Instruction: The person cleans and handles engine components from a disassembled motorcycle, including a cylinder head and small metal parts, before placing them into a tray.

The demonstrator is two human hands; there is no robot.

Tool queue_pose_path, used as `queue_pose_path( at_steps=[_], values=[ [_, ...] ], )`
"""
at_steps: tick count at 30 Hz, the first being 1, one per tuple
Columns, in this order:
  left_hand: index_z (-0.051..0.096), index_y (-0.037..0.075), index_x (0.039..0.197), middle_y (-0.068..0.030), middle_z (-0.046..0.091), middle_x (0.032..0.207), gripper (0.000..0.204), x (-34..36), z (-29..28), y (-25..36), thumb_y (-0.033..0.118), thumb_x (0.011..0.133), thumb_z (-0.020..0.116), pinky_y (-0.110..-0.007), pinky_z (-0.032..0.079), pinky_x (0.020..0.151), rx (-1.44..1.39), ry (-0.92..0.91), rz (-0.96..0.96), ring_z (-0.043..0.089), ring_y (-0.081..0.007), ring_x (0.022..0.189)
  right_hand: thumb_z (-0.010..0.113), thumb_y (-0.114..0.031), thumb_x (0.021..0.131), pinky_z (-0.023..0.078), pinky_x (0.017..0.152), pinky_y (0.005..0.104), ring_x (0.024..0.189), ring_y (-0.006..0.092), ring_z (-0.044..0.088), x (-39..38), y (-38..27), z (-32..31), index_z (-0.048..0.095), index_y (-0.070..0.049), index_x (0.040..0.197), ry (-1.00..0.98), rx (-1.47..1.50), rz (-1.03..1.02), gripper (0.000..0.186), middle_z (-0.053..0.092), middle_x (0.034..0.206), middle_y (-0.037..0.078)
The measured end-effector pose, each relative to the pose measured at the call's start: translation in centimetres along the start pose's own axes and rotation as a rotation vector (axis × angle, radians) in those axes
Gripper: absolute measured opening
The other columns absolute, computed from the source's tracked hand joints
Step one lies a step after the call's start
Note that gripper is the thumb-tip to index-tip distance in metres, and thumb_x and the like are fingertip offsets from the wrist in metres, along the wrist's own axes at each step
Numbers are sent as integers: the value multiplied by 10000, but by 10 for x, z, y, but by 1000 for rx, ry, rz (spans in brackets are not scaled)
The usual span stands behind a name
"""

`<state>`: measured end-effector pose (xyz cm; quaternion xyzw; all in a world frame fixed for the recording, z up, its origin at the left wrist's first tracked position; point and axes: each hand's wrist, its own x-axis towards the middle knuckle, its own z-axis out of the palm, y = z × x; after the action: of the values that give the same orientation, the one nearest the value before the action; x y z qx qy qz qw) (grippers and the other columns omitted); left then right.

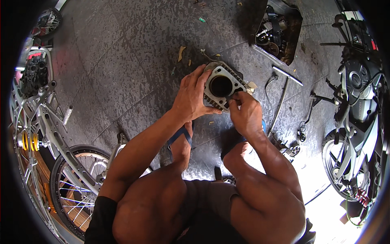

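A motorcycle (361,87) at the right bears lettering on its grey side panel (360,112). A pan (293,38) of metal parts (270,35) sits beyond the hands. The cylinder block (222,73) is between both hands, its bore (221,86) facing up. The left hand (191,95) grasps its left side, thumb along the near edge. The right hand (248,114) bunches its fingertips (237,96) at the right corner; whether they pinch anything cannot be told.
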<state>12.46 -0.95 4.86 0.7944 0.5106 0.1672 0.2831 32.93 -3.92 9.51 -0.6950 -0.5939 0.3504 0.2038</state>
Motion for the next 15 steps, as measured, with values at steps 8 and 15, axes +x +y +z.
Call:
queue_pose_path(
  at_steps=[8,15],
  values=[
    [257,77,1569,-211,316,1585,1348,4,1,-1,560,528,965,-547,320,1189,-1,2,4,361,-423,1451,667,-124,863,542,791,472,811,378,702,-1,-4,5,712,-23,865,-7,-48,-39,111,711,864,180],
    [255,76,1571,-211,318,1589,1346,0,1,-2,570,536,959,-547,315,1194,-6,-2,-9,368,-424,1448,694,-118,878,569,728,446,811,374,742,0,0,-2,711,16,957,6,-33,-11,156,740,881,206]
  ],
)
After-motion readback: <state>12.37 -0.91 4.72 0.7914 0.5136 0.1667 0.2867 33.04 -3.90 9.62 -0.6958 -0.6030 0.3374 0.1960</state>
